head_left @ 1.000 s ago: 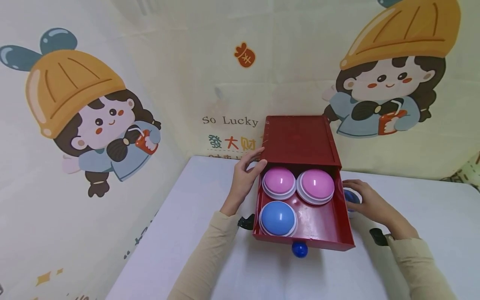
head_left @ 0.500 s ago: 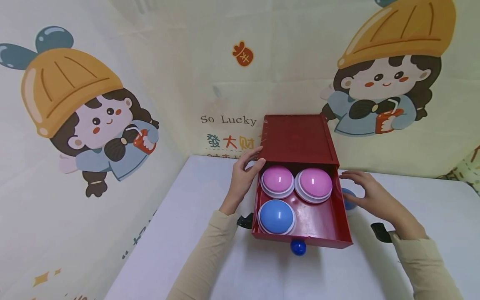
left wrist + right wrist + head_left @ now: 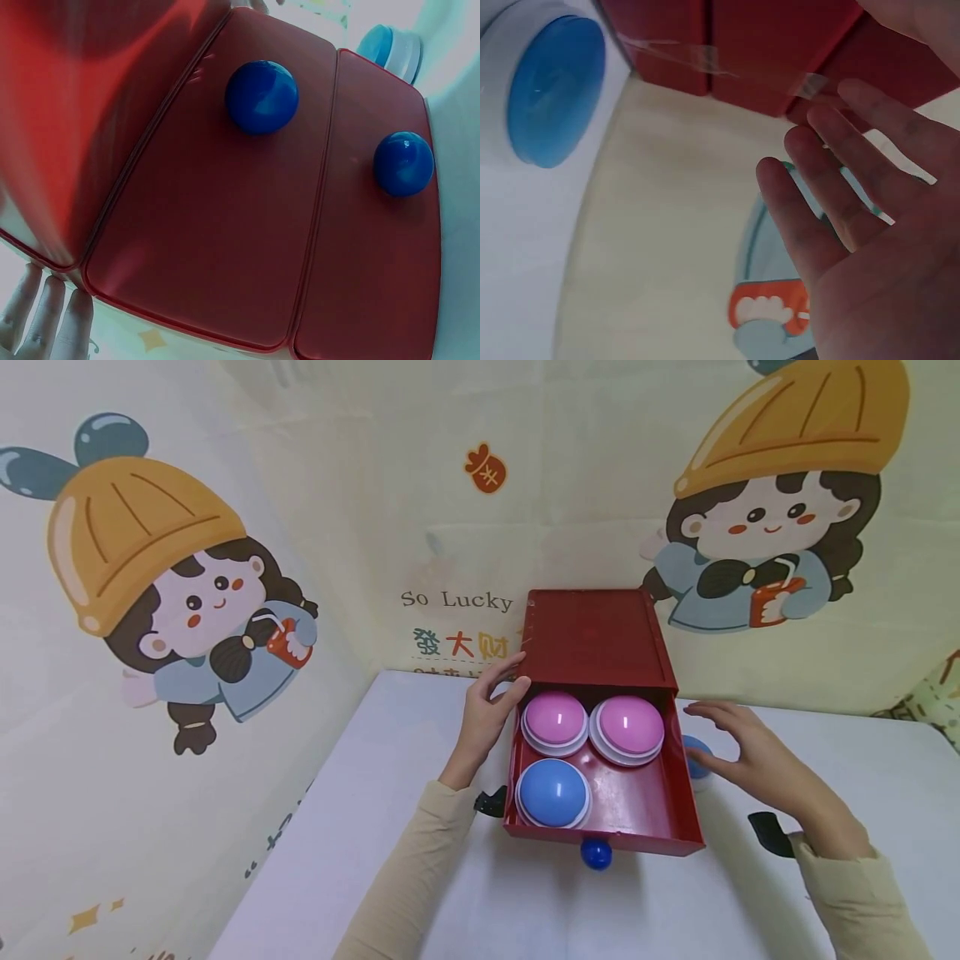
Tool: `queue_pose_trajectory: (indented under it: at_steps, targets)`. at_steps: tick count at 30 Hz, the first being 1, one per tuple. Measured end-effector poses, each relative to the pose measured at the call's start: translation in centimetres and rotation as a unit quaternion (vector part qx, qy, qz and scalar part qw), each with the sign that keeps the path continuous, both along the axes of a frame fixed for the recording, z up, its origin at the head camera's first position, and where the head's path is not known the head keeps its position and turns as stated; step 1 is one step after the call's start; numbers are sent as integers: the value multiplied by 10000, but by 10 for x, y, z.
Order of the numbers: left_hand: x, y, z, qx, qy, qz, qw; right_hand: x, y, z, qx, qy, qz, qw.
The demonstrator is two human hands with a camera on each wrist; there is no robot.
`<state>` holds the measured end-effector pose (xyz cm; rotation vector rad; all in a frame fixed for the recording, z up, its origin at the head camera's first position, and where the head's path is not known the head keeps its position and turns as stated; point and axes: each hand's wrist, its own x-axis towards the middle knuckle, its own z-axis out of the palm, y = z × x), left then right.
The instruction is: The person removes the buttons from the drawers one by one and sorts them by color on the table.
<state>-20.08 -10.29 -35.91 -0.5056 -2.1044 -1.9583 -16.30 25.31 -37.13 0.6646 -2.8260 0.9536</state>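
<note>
A red drawer box (image 3: pixel 596 635) has its top drawer (image 3: pixel 637 810) pulled out. Inside the drawer sit two round pink push buttons on white bases, a left one (image 3: pixel 557 718) and a right one (image 3: pixel 632 725), plus a blue one (image 3: pixel 553 793) at the front left. My left hand (image 3: pixel 487 714) rests against the box's left side, thumb and fingers spread. My right hand (image 3: pixel 757 760) hovers beside the right side with loosely extended fingers, holding nothing. Close by, another blue push button (image 3: pixel 559 90) stands on the table, partly hidden by the drawer wall in the head view.
Blue ball knobs stick out of the drawer fronts, one on the open drawer (image 3: pixel 597 853) and others on the lower drawers (image 3: pixel 261 97). Clear tape (image 3: pixel 705 58) runs along the box's side. Behind the white table (image 3: pixel 420 735) hangs a cloth printed with cartoon figures (image 3: pixel 776 518).
My right hand has drawn away from the blue push button on the table, shifting right with its fingers spreading. The left hand stays against the box.
</note>
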Motion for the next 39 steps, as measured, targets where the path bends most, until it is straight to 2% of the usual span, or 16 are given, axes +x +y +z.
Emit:
queue_pose_trajectory:
  at_steps: [6, 12, 19, 26, 31, 39]
  targets:
    - [-14, -2, -19, 12, 82, 22, 10000, 8, -3, 13, 47, 207, -61, 9998]
    - [-14, -3, -21, 43, 191, 19, 9998, 15, -8, 28, 188, 160, -198, 9995]
    - [-12, -2, -20, 88, 186, 86, 9998, 22, -12, 41, 231, 460, -128, 9986]
    - [8, 1, 11, 5, -6, 39, 10000, 30, -18, 53, 172, 921, -88, 9956]
    - [8, 1, 10, 18, 17, 17, 10000, 33, -22, 61, 189, 1203, -43, 9925]
    - [8, 1, 9, 49, 69, 34, 10000, 37, -33, 75, 207, 1205, 72, 9925]
